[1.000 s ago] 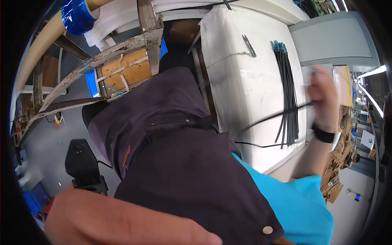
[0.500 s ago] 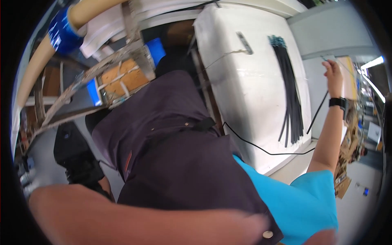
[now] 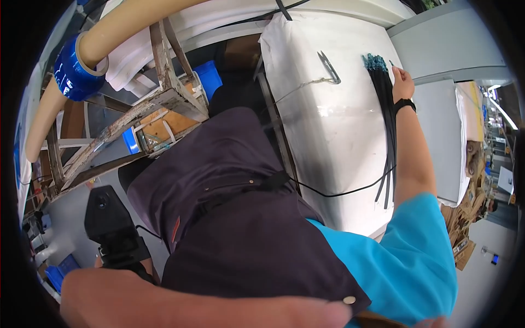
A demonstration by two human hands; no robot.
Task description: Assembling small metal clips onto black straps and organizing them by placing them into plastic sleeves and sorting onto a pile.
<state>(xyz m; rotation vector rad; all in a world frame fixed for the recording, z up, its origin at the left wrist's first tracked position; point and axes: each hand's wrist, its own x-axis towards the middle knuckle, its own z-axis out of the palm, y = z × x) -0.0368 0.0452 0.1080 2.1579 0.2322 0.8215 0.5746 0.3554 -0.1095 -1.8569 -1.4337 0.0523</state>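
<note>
My right hand [image 3: 403, 85], wearing a black wristband, reaches over the right part of a white-covered work surface [image 3: 339, 131]. Its fingers are pinched on a thin black strip whose teal tip [image 3: 391, 63] sticks out past them; the rest of that strip cannot be told apart. Beside the hand lies a bundle of black strips [image 3: 381, 87] with teal ends gathered at the far end. Thread snips [image 3: 329, 68] tied to a string lie left of the bundle. At the lower left, a black device [image 3: 106, 218] has skin showing around it; my left hand's fingers are hidden there.
A worn frame [image 3: 164, 101] stands at upper left, with a blue roll of tape [image 3: 74, 68] on a tan tube [image 3: 136, 22]. A black cable [image 3: 333, 195] crosses from my dark apron [image 3: 240, 235] to my right arm. Grey panels [image 3: 432, 38] stand at the right.
My right hand has moved left, from beyond the surface's right edge to the bundle's teal end, carrying the strip. My view has shifted slightly, and the snips lie in place.
</note>
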